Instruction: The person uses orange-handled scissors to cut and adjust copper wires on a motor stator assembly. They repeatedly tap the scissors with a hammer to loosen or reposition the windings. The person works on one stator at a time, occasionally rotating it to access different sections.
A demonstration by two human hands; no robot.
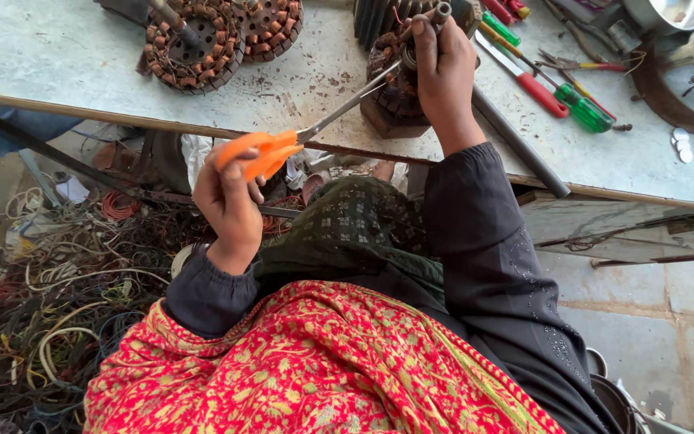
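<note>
The left hand [230,201] grips the orange handles of the scissors [315,128], whose blades run up and to the right toward the wound motor coil [395,92] at the table [82,64] edge. The right hand [443,68] is closed around the coil's top, holding it just beyond the blade tips.

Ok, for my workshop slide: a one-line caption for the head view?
Left hand works orange-handled scissors at a wound motor coil steadied by the right hand.
</note>
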